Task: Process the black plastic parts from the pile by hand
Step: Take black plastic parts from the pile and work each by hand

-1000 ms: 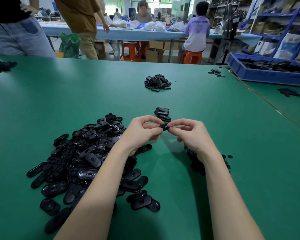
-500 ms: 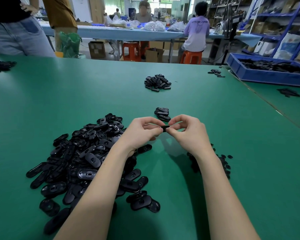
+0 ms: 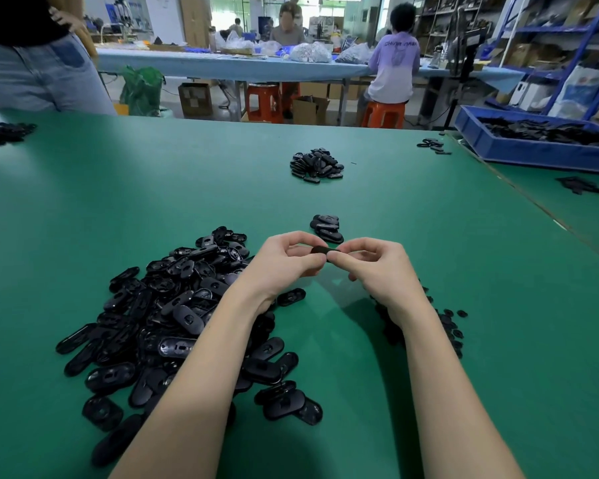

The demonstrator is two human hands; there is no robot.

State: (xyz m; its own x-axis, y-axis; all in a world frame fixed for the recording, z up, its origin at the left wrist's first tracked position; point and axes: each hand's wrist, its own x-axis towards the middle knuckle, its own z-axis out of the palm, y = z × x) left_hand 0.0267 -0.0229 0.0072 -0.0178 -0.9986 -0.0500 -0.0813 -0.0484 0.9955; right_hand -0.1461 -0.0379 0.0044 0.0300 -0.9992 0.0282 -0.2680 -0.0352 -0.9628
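Note:
A big pile of black oval plastic parts (image 3: pixel 173 316) lies on the green table (image 3: pixel 153 188) at the left, partly under my left forearm. My left hand (image 3: pixel 284 264) and my right hand (image 3: pixel 377 267) meet above the table and pinch one black part (image 3: pixel 320 250) between their fingertips. Just beyond the hands sits a small stack of the same parts (image 3: pixel 326 228). Small black bits (image 3: pixel 450 326) lie scattered to the right of my right wrist, partly hidden by the arm.
Another heap of parts (image 3: pixel 316 164) lies further back in the middle. A blue bin (image 3: pixel 533 150) with black pieces stands at the far right. A few parts (image 3: pixel 4 131) lie at the far left edge, where a person in jeans (image 3: pixel 32 74) stands. People sit at a back table.
Both hands have stayed together on the same part, shifting only slightly as the fingers work on it. A person in the background has walked out of view to the left.

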